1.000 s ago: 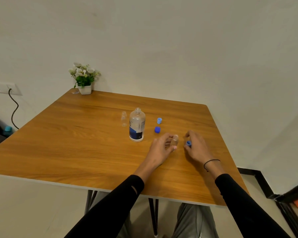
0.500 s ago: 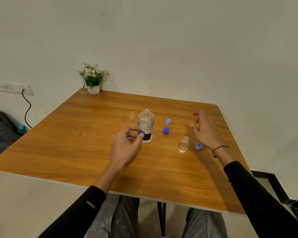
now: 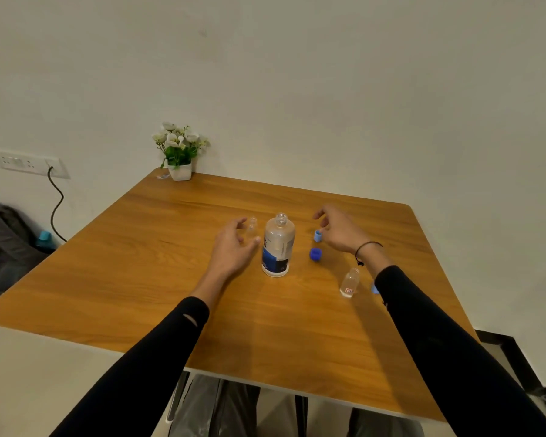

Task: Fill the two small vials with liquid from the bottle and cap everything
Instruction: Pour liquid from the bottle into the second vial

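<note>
A clear uncapped bottle [image 3: 278, 244] with a blue label stands mid-table. Just left of it is a small empty vial [image 3: 252, 225]; my left hand [image 3: 234, 247] is open beside it, with thumb and fingers spread on either side and no grip on it. My right hand [image 3: 338, 231] hovers to the right of the bottle, fingers apart, its fingertips at a light blue cap [image 3: 317, 235] on the table. A dark blue cap [image 3: 315, 254] lies just in front. A second vial [image 3: 350, 282] stands near my right forearm. Another light blue cap [image 3: 374, 289] is partly hidden by my sleeve.
The wooden table [image 3: 171, 294] has a small white pot of flowers [image 3: 179, 152] at its far left corner. A wall socket with a cable [image 3: 56, 197] and a dark bag [image 3: 4, 241] are on the left beyond the table edge.
Both hands left the near-right vial, which now stands alone. My left hand moved forward to the vial left of the bottle. My right hand moved left to the light blue cap.
</note>
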The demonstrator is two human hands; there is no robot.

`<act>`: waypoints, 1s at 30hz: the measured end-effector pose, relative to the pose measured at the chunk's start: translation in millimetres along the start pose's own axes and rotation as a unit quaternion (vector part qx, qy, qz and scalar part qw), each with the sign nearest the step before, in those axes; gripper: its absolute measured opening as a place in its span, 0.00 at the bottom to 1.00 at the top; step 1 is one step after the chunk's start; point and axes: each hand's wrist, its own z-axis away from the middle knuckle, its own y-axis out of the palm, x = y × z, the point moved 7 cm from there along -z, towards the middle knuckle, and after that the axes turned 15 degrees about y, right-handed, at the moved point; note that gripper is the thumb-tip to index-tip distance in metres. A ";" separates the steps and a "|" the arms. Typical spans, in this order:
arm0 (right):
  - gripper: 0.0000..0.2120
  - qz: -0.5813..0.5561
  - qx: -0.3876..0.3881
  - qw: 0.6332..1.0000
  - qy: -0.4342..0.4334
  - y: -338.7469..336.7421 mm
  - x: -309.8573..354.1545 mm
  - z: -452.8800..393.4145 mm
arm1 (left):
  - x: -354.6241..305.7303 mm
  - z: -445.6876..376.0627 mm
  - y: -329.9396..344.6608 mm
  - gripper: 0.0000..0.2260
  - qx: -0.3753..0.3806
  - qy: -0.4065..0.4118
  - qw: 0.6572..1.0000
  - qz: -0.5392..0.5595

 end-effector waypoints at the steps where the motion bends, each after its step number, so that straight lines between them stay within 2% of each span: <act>1: 0.22 -0.029 0.013 0.999 -0.007 1.1 6.9 7.5 | 1.8 -3.5 3.7 0.30 0.003 0.000 1.000 -0.003; 3: 0.30 -0.103 0.062 0.993 -0.016 12.0 18.7 27.9 | 6.6 -10.0 8.6 0.29 0.008 0.001 1.000 -0.011; 5: 0.41 -0.180 0.089 0.979 -0.021 31.8 26.6 50.2 | 10.5 -15.7 10.0 0.24 0.002 0.017 1.000 -0.011; 7: 0.48 -0.225 0.049 0.973 -0.034 54.9 29.9 64.3 | 12.9 -17.4 7.9 0.17 -0.012 0.042 0.999 0.007; 9: 0.48 -0.263 -0.005 0.964 -0.047 73.6 32.4 70.8 | 13.2 -14.9 3.9 0.14 -0.018 0.065 0.998 0.015; 14: 0.40 -0.296 -0.099 0.947 -0.079 86.2 38.3 65.0 | 6.0 4.1 -11.2 0.14 -0.034 0.105 0.993 0.035; 17: 0.37 -0.239 -0.113 0.958 -0.109 84.3 45.1 59.8 | 2.9 11.8 -17.6 0.15 -0.038 0.115 0.991 0.054; 21: 0.35 -0.080 -0.154 0.974 -0.144 74.8 53.2 57.0 | -1.6 17.9 -24.7 0.17 -0.041 0.116 0.989 0.079; 25: 0.34 0.073 -0.201 0.963 -0.165 62.2 60.5 59.7 | -8.9 21.0 -30.4 0.18 -0.038 0.131 0.990 0.047; 30: 0.36 0.159 -0.205 0.949 -0.177 56.1 65.9 60.9 | -13.2 24.3 -30.6 0.20 -0.024 0.134 0.990 0.022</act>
